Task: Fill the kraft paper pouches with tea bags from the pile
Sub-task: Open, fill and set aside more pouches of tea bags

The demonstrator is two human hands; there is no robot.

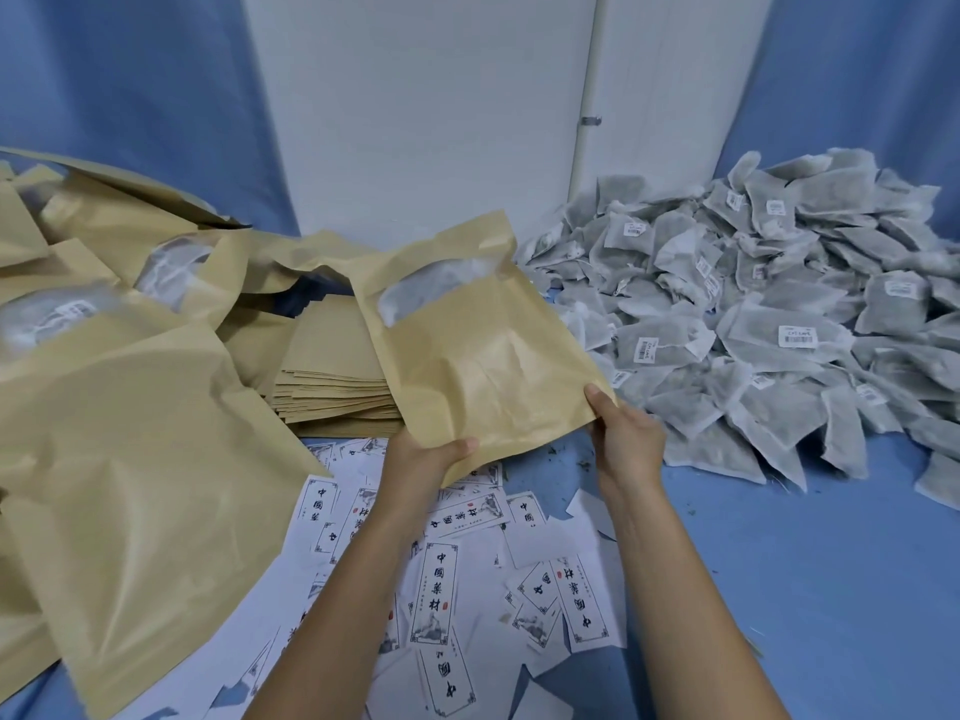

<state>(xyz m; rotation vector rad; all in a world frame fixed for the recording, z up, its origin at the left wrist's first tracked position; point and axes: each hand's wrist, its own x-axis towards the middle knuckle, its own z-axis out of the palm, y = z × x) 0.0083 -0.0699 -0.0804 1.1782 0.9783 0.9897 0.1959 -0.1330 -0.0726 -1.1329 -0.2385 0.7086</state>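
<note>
White paper slips (pixel 436 595) lie scattered across the near part of the surface, each printed with black vertical characters in an ornate frame above a small ink-wash picture. The one lying upright reads 中国 at the top, and the two characters under it look like 药材. Several slips carry a small red seal mark. Some tea bags bear white barcode stickers (pixel 797 336), but their print is too small to read.

The left hand (pixel 426 459) grips the lower left corner of a kraft paper pouch (pixel 483 350), thumb on top. The right hand (pixel 623 433) pinches its lower right corner. The pouch is held tilted above the slips, and grey-white contents show through its clear window (pixel 431 288).

The pile of tea bags (pixel 753 314), grey-green mesh sachets, heaps up on the right, just beside the held pouch. A stack of flat pouches (pixel 337 387) sits behind the left hand. Bulging pouches (pixel 130 407) with similar windows crowd the left side.

The surface (pixel 779 589) is covered in blue cloth, with dark crumbs near the right hand. Behind it stands a white wall (pixel 415 122) with a vertical white pipe (pixel 587 96), and blue fabric hangs on either side.
</note>
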